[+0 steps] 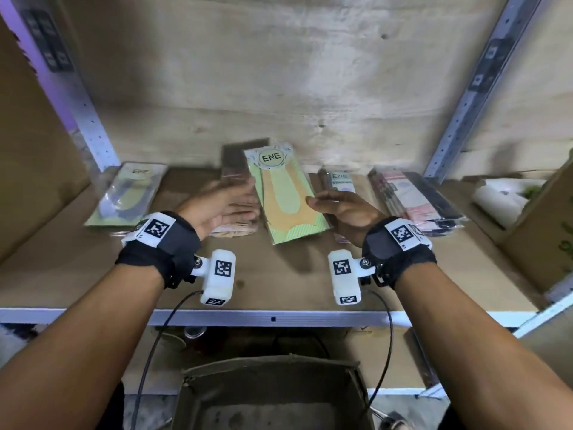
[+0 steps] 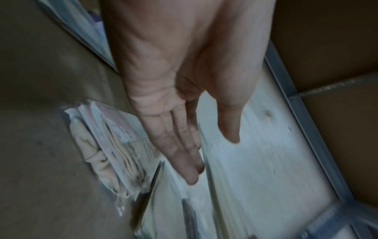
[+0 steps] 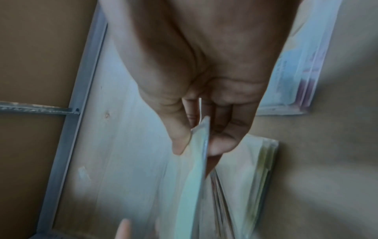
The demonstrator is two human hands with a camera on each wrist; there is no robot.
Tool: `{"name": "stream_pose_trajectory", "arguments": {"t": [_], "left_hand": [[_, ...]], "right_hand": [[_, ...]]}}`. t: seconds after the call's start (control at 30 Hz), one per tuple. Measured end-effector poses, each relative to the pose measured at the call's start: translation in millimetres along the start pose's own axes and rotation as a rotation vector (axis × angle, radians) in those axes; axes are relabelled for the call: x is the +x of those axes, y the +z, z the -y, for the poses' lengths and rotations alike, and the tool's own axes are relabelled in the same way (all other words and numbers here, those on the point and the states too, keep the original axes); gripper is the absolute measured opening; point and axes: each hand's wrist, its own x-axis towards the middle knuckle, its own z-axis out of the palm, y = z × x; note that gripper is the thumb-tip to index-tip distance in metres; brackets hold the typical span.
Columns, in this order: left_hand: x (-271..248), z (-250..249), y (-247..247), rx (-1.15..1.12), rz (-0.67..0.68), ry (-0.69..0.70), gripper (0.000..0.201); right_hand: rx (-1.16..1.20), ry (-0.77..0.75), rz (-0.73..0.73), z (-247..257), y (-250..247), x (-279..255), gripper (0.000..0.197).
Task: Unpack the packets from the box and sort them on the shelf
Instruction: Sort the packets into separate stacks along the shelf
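Brown board shelf [image 1: 279, 280] with grey metal front rail: we count several packet groups along its far half. Open brown cardboard box [image 1: 273, 395]: below the shelf, near us. Green-and-orange flat sock packet marked ENE [image 1: 286, 193]: centre, tilted above the board. Our right hand [image 1: 341, 209] pinches its right edge between thumb and fingers. Our left hand [image 1: 223, 203] is spread flat, fingers straight, just beside the packet's left edge, holding nothing.
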Motion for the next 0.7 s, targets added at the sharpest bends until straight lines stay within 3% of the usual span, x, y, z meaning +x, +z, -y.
{"name": "stream_pose_trajectory", "arguments": {"t": [0.1,0.2,0.33,0.57,0.7], "left_hand": [[1.2,2.7,17.9,0.115,0.067,0.001,0.036],[10.1,-0.1,27.0,0.192,-0.022,0.026,0.038],[28.8,-3.6,32.7,0.255,-0.150,0.060,0.047],[45.8,-6.8,45.8,0.543,-0.281,0.098,0.040],[45.1,-9.8,54.8,0.754,-0.267,0.059,0.036]], "right_hand": [[0.066,0.035,-0.075,1.6,5.6,7.6,0.036],[0.075,0.073,-0.117,3.0,10.2,15.4,0.043],[-0.090,0.116,-0.158,9.3,10.3,24.9,0.037],[-0.405,0.152,-0.261,12.5,9.2,43.3,0.040],[-0.531,0.181,-0.291,9.7,10.2,47.6,0.038]]}}
